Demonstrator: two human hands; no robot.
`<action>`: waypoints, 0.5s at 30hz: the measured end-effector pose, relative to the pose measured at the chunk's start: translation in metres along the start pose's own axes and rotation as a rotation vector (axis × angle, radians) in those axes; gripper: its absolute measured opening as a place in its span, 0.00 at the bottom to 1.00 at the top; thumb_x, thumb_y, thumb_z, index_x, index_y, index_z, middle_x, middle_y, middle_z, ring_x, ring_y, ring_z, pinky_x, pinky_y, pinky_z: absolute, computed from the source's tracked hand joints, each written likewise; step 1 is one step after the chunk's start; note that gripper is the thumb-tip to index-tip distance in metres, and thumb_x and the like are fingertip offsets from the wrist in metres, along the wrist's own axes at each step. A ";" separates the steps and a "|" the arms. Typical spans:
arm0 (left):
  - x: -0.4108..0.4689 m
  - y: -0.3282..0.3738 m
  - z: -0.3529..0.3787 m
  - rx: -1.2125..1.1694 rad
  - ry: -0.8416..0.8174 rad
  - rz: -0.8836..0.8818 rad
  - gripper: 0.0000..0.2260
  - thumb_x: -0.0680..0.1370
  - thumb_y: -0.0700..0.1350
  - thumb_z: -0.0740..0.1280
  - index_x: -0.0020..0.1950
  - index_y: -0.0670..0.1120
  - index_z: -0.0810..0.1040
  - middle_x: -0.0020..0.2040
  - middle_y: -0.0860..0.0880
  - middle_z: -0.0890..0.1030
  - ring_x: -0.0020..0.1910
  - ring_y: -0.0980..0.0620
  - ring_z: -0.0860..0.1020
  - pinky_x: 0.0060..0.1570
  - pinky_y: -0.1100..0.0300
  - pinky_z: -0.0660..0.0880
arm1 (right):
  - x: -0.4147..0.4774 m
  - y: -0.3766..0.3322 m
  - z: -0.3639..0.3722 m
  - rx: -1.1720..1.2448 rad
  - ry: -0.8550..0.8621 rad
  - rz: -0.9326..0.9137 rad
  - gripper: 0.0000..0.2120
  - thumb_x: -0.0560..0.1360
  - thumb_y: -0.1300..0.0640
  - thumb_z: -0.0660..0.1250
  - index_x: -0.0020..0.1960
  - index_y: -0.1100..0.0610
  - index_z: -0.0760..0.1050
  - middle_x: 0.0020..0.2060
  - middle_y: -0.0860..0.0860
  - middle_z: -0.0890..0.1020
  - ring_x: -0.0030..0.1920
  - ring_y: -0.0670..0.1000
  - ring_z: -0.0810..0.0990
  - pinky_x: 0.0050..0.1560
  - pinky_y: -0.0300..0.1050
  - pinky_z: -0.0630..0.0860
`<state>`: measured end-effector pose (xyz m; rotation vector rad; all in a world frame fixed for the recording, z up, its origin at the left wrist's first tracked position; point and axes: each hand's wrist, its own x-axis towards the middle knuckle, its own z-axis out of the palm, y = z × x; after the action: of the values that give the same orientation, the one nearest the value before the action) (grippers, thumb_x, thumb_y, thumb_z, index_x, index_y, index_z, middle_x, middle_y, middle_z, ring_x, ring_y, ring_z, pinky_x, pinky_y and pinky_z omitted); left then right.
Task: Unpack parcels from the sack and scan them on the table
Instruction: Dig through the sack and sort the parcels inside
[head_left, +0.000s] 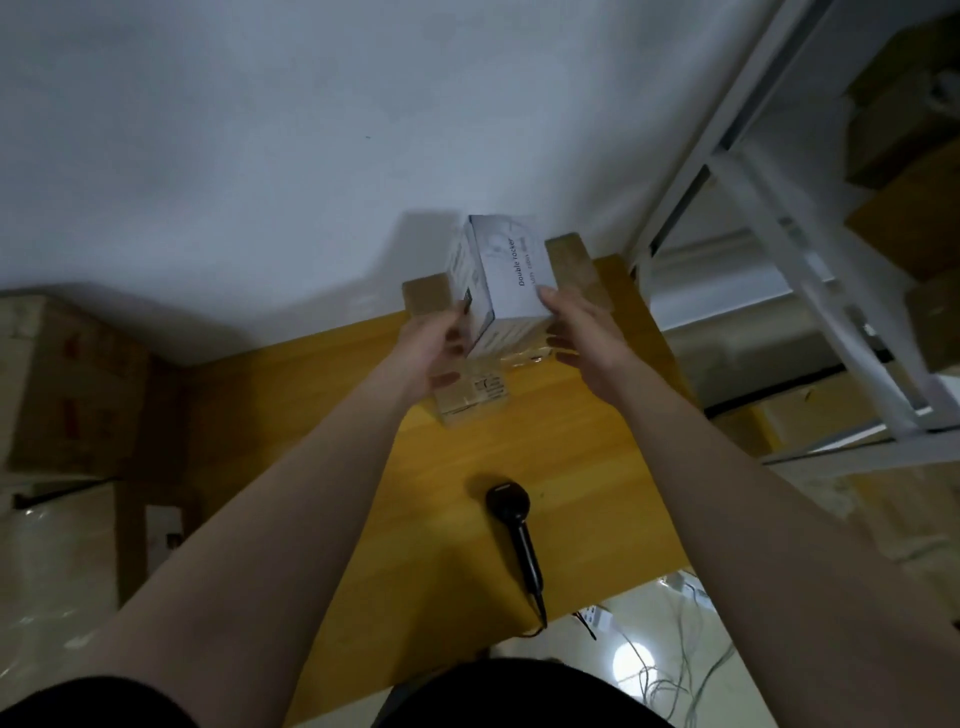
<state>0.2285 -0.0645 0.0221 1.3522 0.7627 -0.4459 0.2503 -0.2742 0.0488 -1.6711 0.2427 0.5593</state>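
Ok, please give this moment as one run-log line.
left hand, right hand: hold white box | brown parcels: on table | scanner: on table, untouched

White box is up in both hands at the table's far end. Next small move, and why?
Probably lower the white box onto the brown parcels beneath it: left hand and right hand hold it over them, while the scanner lies untouched, nearer.

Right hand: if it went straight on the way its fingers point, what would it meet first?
The white box, which the right hand holds together with the left hand. Behind that, probably the brown cardboard box, but depth is unclear.
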 end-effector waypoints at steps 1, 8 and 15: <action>-0.003 -0.008 -0.011 -0.006 -0.007 -0.003 0.21 0.79 0.59 0.71 0.62 0.45 0.80 0.57 0.50 0.85 0.58 0.48 0.82 0.53 0.47 0.80 | -0.003 0.005 0.005 -0.010 0.006 0.016 0.22 0.78 0.35 0.68 0.66 0.46 0.77 0.59 0.49 0.82 0.59 0.53 0.80 0.59 0.52 0.77; -0.029 -0.056 -0.068 -0.129 -0.268 -0.056 0.26 0.77 0.65 0.70 0.71 0.54 0.75 0.65 0.45 0.81 0.64 0.43 0.80 0.62 0.38 0.77 | -0.018 0.045 0.034 0.071 -0.091 0.167 0.18 0.84 0.42 0.60 0.61 0.53 0.79 0.51 0.52 0.82 0.53 0.55 0.81 0.50 0.52 0.77; -0.037 -0.126 -0.109 -0.226 -0.139 -0.155 0.29 0.66 0.60 0.78 0.64 0.53 0.80 0.61 0.49 0.83 0.63 0.48 0.79 0.56 0.43 0.80 | -0.025 0.105 0.050 -0.294 -0.046 0.365 0.13 0.82 0.47 0.64 0.61 0.53 0.80 0.48 0.52 0.87 0.43 0.55 0.83 0.42 0.49 0.78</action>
<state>0.0917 0.0128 -0.0435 1.0452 0.7809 -0.5532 0.1692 -0.2490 -0.0340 -1.9078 0.4549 0.9419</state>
